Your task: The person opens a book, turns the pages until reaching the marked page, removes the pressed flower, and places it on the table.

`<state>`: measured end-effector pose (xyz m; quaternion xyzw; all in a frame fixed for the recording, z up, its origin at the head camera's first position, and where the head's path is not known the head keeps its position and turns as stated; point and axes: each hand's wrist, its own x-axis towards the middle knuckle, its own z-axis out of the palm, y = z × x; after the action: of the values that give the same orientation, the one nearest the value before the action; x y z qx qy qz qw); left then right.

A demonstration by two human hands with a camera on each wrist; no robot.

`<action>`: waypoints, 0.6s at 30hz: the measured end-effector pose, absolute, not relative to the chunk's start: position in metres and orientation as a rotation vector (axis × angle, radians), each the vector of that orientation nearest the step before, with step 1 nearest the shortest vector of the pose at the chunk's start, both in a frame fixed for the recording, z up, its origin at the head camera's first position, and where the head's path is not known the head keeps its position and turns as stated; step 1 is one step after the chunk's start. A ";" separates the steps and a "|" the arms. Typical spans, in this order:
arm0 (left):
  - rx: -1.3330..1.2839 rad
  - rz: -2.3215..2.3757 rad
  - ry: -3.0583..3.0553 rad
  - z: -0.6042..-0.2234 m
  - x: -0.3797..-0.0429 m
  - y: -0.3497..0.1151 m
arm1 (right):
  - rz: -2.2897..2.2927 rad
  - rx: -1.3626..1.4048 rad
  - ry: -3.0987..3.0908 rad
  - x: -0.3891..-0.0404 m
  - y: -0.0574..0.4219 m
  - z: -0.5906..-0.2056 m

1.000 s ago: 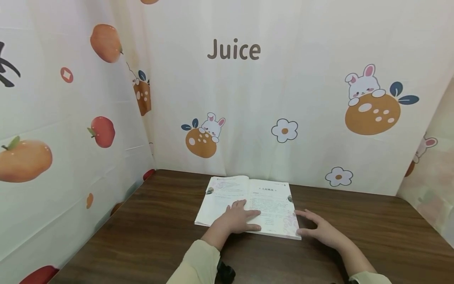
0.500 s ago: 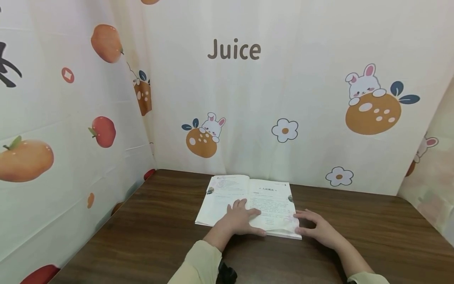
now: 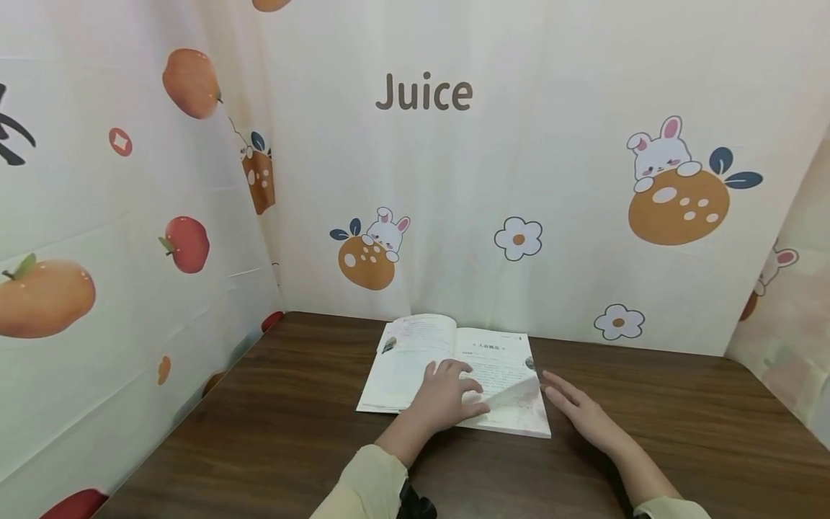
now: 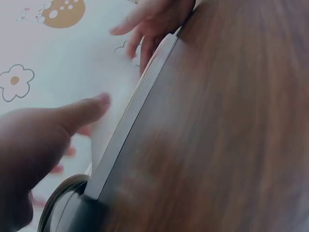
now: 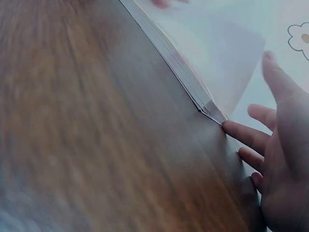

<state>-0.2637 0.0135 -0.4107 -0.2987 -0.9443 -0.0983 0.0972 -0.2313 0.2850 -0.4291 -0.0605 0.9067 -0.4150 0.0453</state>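
An open book (image 3: 410, 344) with printed text lies on the table near the back curtain. Over its lower middle, my left hand (image 3: 441, 396) spreads its fingers, the thumb reaching out to the right. A page (image 3: 516, 393) of the right half is raised at its lower corner, its edge slanting up from beside that thumb. My right hand (image 3: 586, 419) stays at the book's right side with straight fingers. In the right wrist view, a fingertip of the right hand (image 5: 287, 150) is right at the book's corner. The left wrist view shows the left thumb (image 4: 82, 113) extended above the pages.
The dark wooden table (image 3: 259, 404) extends to both sides of the book. A pale curtain (image 3: 454, 173) printed with fruit, rabbits and flowers stands behind, and another patterned curtain (image 3: 130, 303) runs along the left. A black wrist strap (image 3: 415, 502) shows at the left sleeve.
The right page's lower corner has risen off the book. My left hand has shifted slightly right, its thumb higher; my right hand's thumb and fingers have drawn back from the book's edge and straightened.
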 end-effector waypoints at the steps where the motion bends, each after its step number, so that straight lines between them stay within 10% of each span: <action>1: -0.903 -0.288 -2.728 -0.410 -0.264 0.015 | -1.274 -0.166 2.760 -0.231 0.285 -0.428; 18: -0.502 -0.736 -2.221 -0.366 -0.291 -0.043 | -1.282 -0.173 2.764 -0.232 0.284 -0.427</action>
<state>-0.2906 -0.0428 -0.3662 -0.1952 -0.8639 -0.2863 0.3654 -0.2318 0.2838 -0.4271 -0.0565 0.9048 -0.4196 0.0449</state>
